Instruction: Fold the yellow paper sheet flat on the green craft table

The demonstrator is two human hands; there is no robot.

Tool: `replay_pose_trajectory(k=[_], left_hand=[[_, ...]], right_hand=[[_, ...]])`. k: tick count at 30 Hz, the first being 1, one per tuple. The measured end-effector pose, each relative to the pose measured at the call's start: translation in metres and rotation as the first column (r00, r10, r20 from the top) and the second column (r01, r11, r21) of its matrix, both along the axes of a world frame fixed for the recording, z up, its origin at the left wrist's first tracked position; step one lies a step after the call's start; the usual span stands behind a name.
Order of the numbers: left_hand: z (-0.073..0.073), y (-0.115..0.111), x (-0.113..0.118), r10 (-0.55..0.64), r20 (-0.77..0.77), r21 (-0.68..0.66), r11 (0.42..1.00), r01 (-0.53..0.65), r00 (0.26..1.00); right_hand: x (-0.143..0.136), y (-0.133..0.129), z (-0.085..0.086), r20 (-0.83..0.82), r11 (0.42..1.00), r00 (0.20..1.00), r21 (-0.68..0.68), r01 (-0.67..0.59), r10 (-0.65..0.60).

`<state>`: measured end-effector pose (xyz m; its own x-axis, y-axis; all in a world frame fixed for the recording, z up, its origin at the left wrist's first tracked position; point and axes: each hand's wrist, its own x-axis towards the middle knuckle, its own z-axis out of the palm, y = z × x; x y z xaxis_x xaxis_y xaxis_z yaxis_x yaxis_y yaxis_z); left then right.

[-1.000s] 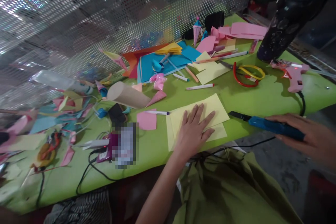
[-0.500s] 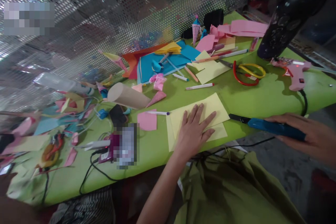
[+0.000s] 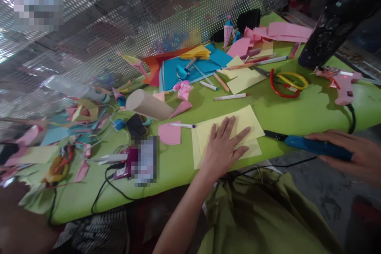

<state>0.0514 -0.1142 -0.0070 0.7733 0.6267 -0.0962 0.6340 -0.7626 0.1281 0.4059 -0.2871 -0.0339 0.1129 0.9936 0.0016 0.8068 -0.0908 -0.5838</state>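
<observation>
My left hand [image 3: 224, 143] lies flat with its fingers spread on pale yellow paper [image 3: 250, 121], which overlaps another yellow sheet beneath it. In my right hand [image 3: 354, 154] is a blue-handled cutter [image 3: 318, 145], its dark end pointing left beside the right edge of the yellow paper. A pen with a purple cap [image 3: 186, 126] rests across a pink paper piece [image 3: 169, 134] left of the yellow sheets. Beyond them lies a marker with a red cap [image 3: 232, 97].
Red-and-yellow-handled scissors [image 3: 285, 83], a pink glue gun [image 3: 342, 83] and a dark tumbler [image 3: 321, 31] stand or lie at right. A cardboard tube [image 3: 149, 104], blue paper [image 3: 169, 75], a power strip [image 3: 123, 166] and cables are left. Another person's hand [image 3: 18, 206] shows at lower left.
The view has shifted slightly, moving the table items a little rightward. Another person's hand has come further in at lower left. Both my hands keep their places at the paper and cutter.
</observation>
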Motion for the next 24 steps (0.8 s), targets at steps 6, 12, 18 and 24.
replay_pose_trajectory(k=[6,12,18,24], left_hand=[[-0.001,0.000,0.000,-0.002,0.009,0.016,1.000,0.002,1.000],[-0.003,0.000,0.000,-0.006,0.018,0.026,1.000,0.006,1.000],[-0.002,-0.001,0.000,0.005,0.015,0.020,1.000,-0.005,1.000],[-0.002,-0.001,0.000,0.005,0.029,0.013,1.000,-0.005,1.000]], right_hand=[[-0.001,0.000,-0.002,0.017,0.994,0.995,0.032,-0.103,0.103],[-0.011,0.007,0.001,0.029,0.994,0.994,-0.007,-0.107,0.107],[-0.018,0.010,0.008,-0.015,0.994,0.994,0.018,-0.112,0.112],[-0.035,0.018,0.017,0.018,0.982,0.984,0.064,-0.179,0.178]])
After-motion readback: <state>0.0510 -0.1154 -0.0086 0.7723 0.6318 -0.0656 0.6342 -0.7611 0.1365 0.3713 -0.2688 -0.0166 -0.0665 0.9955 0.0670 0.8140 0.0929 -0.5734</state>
